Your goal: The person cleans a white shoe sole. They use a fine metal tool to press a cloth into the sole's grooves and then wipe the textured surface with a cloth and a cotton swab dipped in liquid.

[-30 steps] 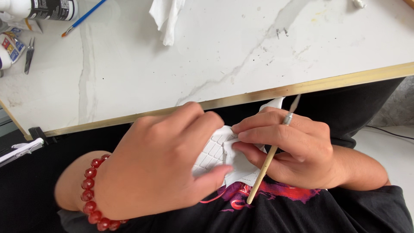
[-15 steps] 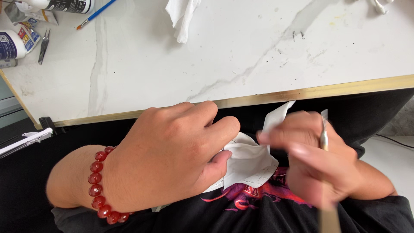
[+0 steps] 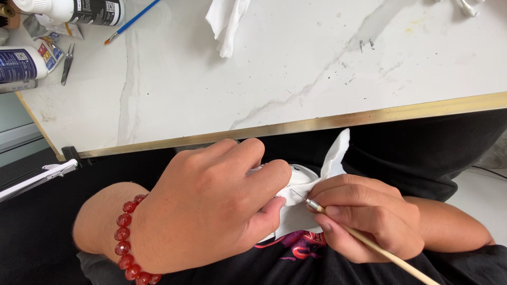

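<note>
Below the table's gold edge [image 3: 369,115], over the person's lap, the left hand [image 3: 211,211] curls around a small white object [image 3: 296,179], fingers closed over its top and thumb pressed against its near side. Most of the object is hidden under that hand, so its shape cannot be told. A white tissue [image 3: 330,163] wraps its right side, and one corner of the tissue stands up toward the table edge. A red bead bracelet [image 3: 124,240] circles the left wrist.

The right hand [image 3: 369,216] pinches a fine brush [image 3: 364,237] between thumb and fingers, just behind the metal ferrule. The thin tip touches the tissue-covered object just beside the left thumb. The wooden handle runs down to the lower right, over the black shirt [image 3: 449,158] with a red print.

On the white marble table [image 3: 264,68], well apart from the hands, stand the containers, all at the far left corner. A white bottle with a black label [image 3: 79,9] lies on its side; what is in it cannot be seen. A white bottle with a blue label [image 3: 24,64] lies below it, closed, contents hidden. Between them sits a crumpled paint tube [image 3: 50,37]. Tweezers [image 3: 66,64] lie just beside the blue bottle. A blue-handled brush [image 3: 132,22] lies at a slant near the black bottle. A crumpled tissue [image 3: 227,21] rests at the top middle.
</note>
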